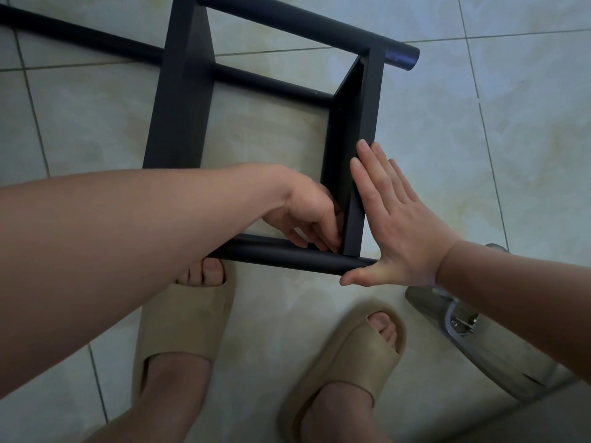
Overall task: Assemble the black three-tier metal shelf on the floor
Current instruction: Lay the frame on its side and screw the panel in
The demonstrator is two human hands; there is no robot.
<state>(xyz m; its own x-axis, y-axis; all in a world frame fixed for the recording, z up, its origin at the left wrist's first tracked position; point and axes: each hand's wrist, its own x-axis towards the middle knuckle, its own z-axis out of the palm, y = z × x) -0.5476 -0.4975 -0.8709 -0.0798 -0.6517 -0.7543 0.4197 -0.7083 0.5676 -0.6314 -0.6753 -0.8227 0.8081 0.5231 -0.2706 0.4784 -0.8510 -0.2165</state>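
Shelf (pixel 179 107) lying sideways on floor (pixel 447 155), poles running far-left. Right hand (pixel 396 225) pressing flat against the right panel (pixel 355 123) from outside. Left hand (pixel 307 215) curling inside the near-pole (pixel 281 254) corner, nearer the joint; anything pinched is hidden.

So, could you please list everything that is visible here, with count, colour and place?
shelf panels: two, black, on edge between the tubes
tubes: three visible, black, joined to the panels' ends
floor tiles: many, pale cream, under everything
slippers: two, beige, on the feet, bottom
metal object: one, grey, lower right floor; kind unclear
left hand: one, fingers curled at the right panel's inner corner
right hand: one, flat against that panel's outside
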